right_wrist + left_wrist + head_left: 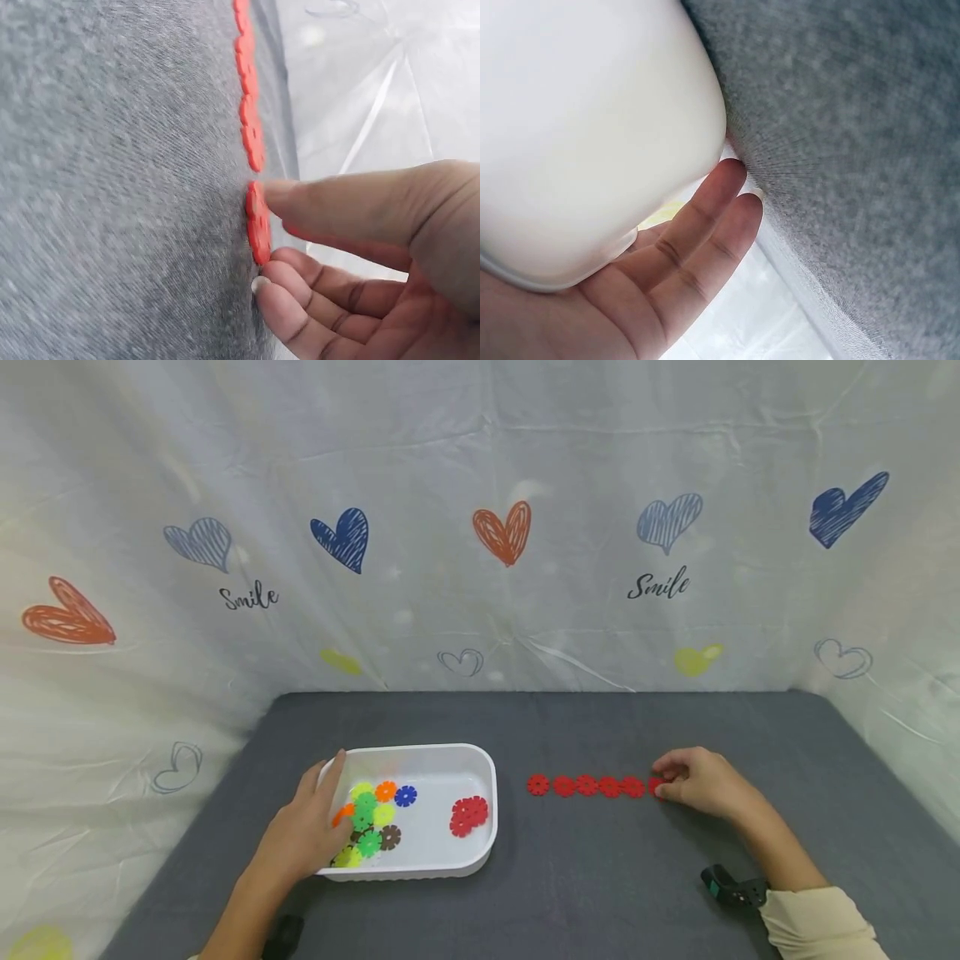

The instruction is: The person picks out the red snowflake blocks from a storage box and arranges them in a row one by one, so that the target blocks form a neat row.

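My left hand grips the left end of a white plastic tray, thumb over the rim and fingers along the outer wall. In the left wrist view two fingertips show beside the tray's wall. My right hand pinches a red notched flower-shaped disc between thumb and fingers, flat on the cloth. That disc lies at the right end of a row of red discs; a narrow gap separates it from its neighbour.
Inside the tray, green, yellow, orange, blue and brown discs are heaped at the left, and several red discs at the right. Grey cloth covers the table. A white curtain printed with hearts hangs behind and at the sides.
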`<action>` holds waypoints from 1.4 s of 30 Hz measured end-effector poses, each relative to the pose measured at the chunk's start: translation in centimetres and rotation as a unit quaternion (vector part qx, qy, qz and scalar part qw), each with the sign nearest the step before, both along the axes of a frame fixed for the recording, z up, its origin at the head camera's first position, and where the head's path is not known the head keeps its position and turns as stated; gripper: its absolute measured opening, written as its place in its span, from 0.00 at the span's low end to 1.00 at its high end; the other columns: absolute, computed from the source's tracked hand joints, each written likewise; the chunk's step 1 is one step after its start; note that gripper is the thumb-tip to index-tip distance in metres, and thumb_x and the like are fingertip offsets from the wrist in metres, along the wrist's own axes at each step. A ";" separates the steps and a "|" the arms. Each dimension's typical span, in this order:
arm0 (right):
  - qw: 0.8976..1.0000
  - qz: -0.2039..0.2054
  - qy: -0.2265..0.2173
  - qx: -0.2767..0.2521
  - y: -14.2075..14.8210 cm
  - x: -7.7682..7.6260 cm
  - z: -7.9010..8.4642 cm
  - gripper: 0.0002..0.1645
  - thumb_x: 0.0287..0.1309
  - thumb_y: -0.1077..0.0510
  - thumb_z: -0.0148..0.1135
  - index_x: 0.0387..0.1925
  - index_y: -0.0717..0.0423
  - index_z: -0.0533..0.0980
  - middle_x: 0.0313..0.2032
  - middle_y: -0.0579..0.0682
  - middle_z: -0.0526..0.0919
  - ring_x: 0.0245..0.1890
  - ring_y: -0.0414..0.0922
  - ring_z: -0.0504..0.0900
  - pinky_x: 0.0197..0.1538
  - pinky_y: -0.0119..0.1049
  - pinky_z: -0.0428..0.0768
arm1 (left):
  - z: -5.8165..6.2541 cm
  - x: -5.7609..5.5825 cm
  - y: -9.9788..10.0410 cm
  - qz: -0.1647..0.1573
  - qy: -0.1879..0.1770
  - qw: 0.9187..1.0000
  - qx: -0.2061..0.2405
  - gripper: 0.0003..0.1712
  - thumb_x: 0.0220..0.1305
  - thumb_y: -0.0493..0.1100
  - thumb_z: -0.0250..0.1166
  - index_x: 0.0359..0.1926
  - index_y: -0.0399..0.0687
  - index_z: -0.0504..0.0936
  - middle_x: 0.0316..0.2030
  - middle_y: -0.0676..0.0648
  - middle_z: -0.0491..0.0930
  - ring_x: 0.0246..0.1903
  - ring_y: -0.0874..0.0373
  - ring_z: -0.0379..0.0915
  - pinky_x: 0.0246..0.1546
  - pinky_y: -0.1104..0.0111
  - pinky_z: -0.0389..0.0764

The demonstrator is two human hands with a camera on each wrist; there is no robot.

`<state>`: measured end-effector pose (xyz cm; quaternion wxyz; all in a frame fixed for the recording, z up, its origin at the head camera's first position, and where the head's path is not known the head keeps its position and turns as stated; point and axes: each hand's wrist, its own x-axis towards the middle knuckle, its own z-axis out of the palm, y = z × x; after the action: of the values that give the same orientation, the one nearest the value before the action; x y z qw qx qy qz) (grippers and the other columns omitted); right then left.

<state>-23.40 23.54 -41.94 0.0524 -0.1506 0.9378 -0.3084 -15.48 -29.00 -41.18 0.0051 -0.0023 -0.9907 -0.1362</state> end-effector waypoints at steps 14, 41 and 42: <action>0.997 0.014 0.065 0.027 -1.0 0.0 -0.6 0.12 0.46 0.70 0.73 0.37 0.64 0.84 0.30 0.49 0.80 0.30 0.44 0.74 0.33 0.42 0.75 | 0.1 0.1 0.2 0.006 -0.001 1.000 -0.003 0.54 0.59 0.43 0.64 0.80 0.47 0.44 0.71 0.31 0.50 0.39 0.37 0.77 0.43 0.38 0.76; 0.960 0.168 0.222 -0.018 -14.8 2.3 4.0 0.13 0.54 0.71 0.67 0.40 0.57 0.86 0.36 0.47 0.83 0.35 0.43 0.80 0.40 0.38 0.80 | 0.0 0.2 -0.1 -0.001 0.007 1.000 0.006 0.53 0.59 0.42 0.62 0.80 0.48 0.44 0.72 0.31 0.50 0.36 0.40 0.77 0.40 0.41 0.78; 0.953 0.190 0.237 -0.013 -16.5 2.6 4.3 0.13 0.53 0.72 0.67 0.39 0.57 0.86 0.36 0.46 0.82 0.35 0.42 0.80 0.40 0.37 0.80 | -0.1 0.2 -0.1 -0.001 0.007 1.000 0.008 0.53 0.59 0.42 0.62 0.80 0.48 0.44 0.72 0.32 0.50 0.37 0.40 0.77 0.41 0.41 0.78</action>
<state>-20.82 7.09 -37.69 -0.1161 -0.3953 0.8733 -0.2601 -15.23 -29.09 -41.24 0.0124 -0.0041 -0.9894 -0.1444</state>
